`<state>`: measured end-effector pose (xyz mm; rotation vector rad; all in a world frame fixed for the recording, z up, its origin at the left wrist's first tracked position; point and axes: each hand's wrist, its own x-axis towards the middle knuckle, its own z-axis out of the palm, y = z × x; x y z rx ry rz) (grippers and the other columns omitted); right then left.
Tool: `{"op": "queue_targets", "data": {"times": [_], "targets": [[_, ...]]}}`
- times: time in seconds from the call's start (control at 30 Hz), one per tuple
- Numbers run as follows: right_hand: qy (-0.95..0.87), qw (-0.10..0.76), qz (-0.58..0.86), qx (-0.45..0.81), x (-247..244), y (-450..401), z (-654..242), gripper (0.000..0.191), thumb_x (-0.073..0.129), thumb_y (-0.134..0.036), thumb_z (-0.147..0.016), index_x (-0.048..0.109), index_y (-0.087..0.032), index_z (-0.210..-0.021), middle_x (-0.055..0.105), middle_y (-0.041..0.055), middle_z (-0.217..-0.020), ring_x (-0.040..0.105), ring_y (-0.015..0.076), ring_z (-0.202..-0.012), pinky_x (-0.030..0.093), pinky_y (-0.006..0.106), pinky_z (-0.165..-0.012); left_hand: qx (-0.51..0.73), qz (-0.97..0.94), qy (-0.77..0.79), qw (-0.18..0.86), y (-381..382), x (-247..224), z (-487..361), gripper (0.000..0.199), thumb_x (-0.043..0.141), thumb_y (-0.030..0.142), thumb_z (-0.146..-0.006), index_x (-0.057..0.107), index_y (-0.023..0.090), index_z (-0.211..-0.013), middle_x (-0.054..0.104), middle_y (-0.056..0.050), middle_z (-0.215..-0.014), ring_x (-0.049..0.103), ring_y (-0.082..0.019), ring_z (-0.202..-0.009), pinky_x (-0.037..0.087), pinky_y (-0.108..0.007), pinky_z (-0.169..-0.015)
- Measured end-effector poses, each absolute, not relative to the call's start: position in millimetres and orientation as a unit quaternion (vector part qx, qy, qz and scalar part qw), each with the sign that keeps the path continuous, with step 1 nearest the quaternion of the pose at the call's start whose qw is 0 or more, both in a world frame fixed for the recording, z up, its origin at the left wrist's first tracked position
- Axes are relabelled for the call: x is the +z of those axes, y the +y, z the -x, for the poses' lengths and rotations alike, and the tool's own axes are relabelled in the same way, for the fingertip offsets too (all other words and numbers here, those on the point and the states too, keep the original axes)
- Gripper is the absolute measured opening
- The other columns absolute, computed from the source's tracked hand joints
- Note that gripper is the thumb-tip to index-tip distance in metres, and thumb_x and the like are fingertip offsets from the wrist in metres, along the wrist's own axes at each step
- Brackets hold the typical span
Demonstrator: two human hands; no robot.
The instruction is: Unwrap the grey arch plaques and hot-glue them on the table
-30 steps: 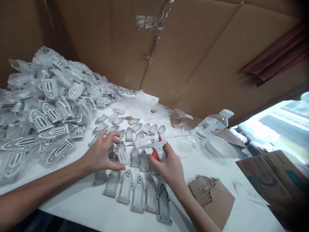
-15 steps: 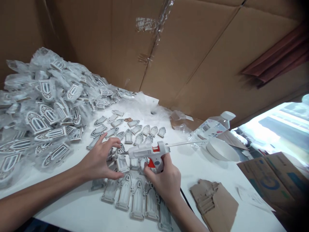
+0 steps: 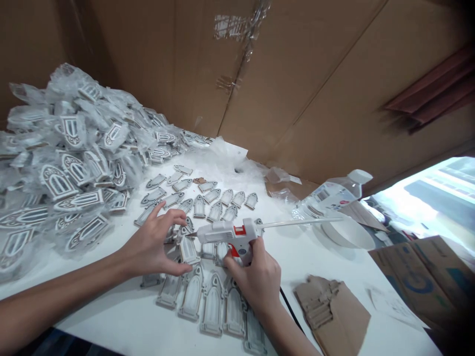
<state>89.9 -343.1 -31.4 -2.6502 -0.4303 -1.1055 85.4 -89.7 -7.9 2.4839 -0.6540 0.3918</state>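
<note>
In my right hand (image 3: 256, 277) is a white hot glue gun (image 3: 226, 232) with a red trigger, a clear glue stick poking out behind. Its nozzle points left, right at a small grey-white arched window piece (image 3: 188, 248). My left hand (image 3: 159, 240) grips that piece by its ends, thumb at the lower edge and fingers at the top. Below both hands lies a row of similar arched pieces (image 3: 213, 309), laid side by side. More loose arched pieces (image 3: 199, 206) are spread on the white table (image 3: 122, 311) beyond.
A large heap of plastic-wrapped arched pieces (image 3: 74, 148) fills the left. To the right are a plastic bottle (image 3: 330, 195), a white bowl (image 3: 349, 232), a torn cardboard piece (image 3: 334, 311) and a cardboard box (image 3: 415, 277). A cardboard wall (image 3: 297, 74) rises behind. A black cord (image 3: 291, 309) trails by my right forearm.
The view has shifted slightly, so the background sits a little differently. Both hands, the glue gun and the gripped piece hold almost the same position.
</note>
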Motion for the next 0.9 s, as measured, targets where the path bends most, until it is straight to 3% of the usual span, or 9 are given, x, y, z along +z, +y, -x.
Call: {"op": "queue_targets", "data": {"times": [0.67, 0.9], "targets": [[-0.125, 0.102, 0.913, -0.375, -30.7, -343.9, -91.1, 0.022, 0.053, -0.038, -0.074, 0.04, -0.02, -0.078, 0.043, -0.0058, -0.049, 0.045, 0.0125, -0.042, 0.027, 0.023, -0.044, 0.16, -0.909, -0.258, 0.285, -90.4, -6.6, -85.6, 0.073, 0.075, 0.044, -0.06, 0.036, 0.022, -0.117, 0.06, -0.005, -0.108, 0.059, -0.024, -0.105, 0.014, -0.059, -0.115], [-0.104, 0.099, 0.918, -0.37, -29.0, -345.0, -92.7, 0.024, 0.053, -0.039, -0.074, 0.042, -0.019, -0.081, 0.047, -0.0049, -0.051, 0.046, 0.0126, -0.042, 0.028, 0.023, -0.044, 0.196, -0.91, -0.264, 0.254, -84.1, -8.2, -91.8, 0.066, 0.071, 0.042, -0.068, 0.034, 0.021, -0.119, 0.058, -0.007, -0.117, 0.058, -0.024, -0.109, 0.016, -0.057, -0.115]]}}
